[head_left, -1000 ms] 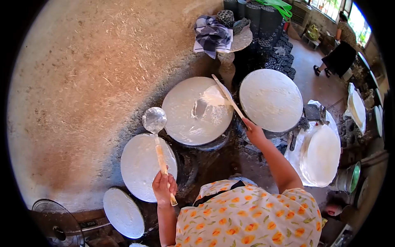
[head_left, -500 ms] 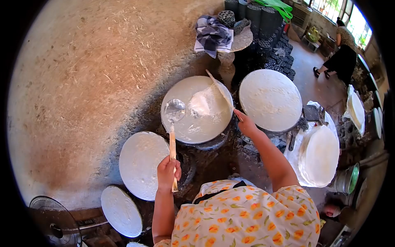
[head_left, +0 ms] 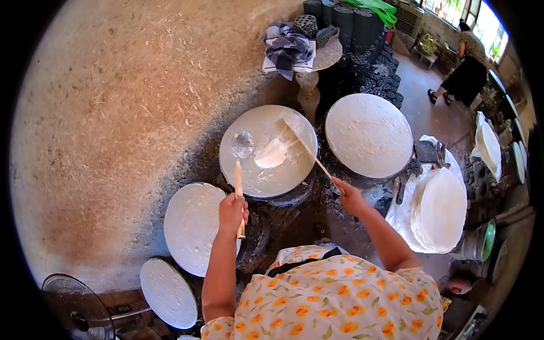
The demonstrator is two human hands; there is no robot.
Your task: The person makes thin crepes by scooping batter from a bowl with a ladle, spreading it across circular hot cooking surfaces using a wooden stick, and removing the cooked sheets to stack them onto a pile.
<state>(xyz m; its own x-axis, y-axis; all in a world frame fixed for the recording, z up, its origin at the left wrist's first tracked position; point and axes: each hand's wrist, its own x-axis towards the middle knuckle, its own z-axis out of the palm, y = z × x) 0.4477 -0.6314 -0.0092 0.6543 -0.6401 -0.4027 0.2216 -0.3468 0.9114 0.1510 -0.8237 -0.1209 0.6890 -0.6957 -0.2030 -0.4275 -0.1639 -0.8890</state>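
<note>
My left hand (head_left: 232, 214) is closed around the wooden handle of a ladle (head_left: 242, 146). The ladle's round bowl sits over the left part of a large round white griddle (head_left: 255, 181). My right hand (head_left: 349, 196) grips the near end of a flat, thin-edged spreader (head_left: 309, 150). Its blade slants up and left across the griddle's right half, seen nearly edge-on. Just left of the blade lies a thick patch of white batter (head_left: 271, 154). Whether the blade touches the griddle, I cannot tell.
More round white griddles (head_left: 369, 136) flank this one on both sides. A stack of thin white rounds (head_left: 439, 212) rests on plastic at right. Coal briquettes (head_left: 379, 85) and a small stone table (head_left: 326, 56) stand behind. A fan (head_left: 79, 309) is lower left; another person (head_left: 467, 62) bends far right.
The spreader has swung nearer edge-on, its far tip lower. My right hand has moved right and down; my left hand has risen slightly with the ladle.
</note>
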